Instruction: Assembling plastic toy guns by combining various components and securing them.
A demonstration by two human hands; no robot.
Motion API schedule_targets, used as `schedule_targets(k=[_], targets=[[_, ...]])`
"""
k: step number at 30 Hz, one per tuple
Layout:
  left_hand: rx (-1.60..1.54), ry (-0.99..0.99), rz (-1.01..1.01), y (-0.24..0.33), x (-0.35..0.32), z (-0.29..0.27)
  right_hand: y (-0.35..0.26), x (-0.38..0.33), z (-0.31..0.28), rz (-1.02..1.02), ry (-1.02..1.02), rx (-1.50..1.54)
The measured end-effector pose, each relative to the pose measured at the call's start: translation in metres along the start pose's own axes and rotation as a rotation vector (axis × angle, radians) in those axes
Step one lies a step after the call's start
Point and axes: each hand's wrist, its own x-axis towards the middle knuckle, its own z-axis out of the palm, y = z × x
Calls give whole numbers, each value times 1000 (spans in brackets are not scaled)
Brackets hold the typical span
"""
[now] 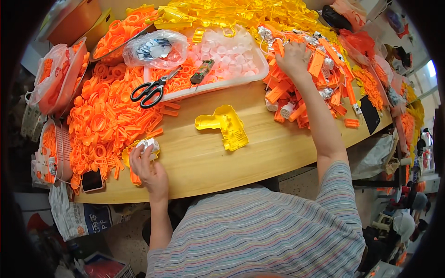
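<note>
My left hand (149, 170) is closed over a yellow plastic toy shell half (156, 147) at the table's left front. A silver-and-white cylindrical part sits in that shell, and an orange piece (135, 179) shows below the fingers. At the far right, my right hand (295, 59) reaches into a heap of orange parts with wires (296, 95), fingers spread over it, the tips partly hidden. White and silver cylinders poke out of this heap. Between my hands, apart from both, lies another yellow shell half (227, 127), shaped like a pistol or hair dryer.
Loose orange pieces (104, 123) cover the left side. Behind lies a white tray (218, 88) with translucent caps, black scissors (153, 88), a cutter-like tool (202, 72) and a bag of shiny discs (155, 48). Yellow shells (278, 16) pile up beyond. A phone (93, 180) rests at the left edge.
</note>
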Motion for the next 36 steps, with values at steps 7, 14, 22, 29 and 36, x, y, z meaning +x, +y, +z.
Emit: schedule_targets(k=[7, 14, 22, 29, 36], targets=[[-407, -199, 116, 49, 44, 32, 20, 30, -2, 127, 73, 545], [-1271, -540, -246, 121, 112, 69, -44, -33, -61, 357, 31, 1828], [-926, -667, -106, 152, 137, 93, -138, -169, -64, -16, 120, 1668], [-933, -1097, -97, 110, 136, 44, -103, -205, -58, -257, 355, 1249], [-790, -1433, -111, 108, 131, 7, -103, -204, -37, -118, -312, 1852]])
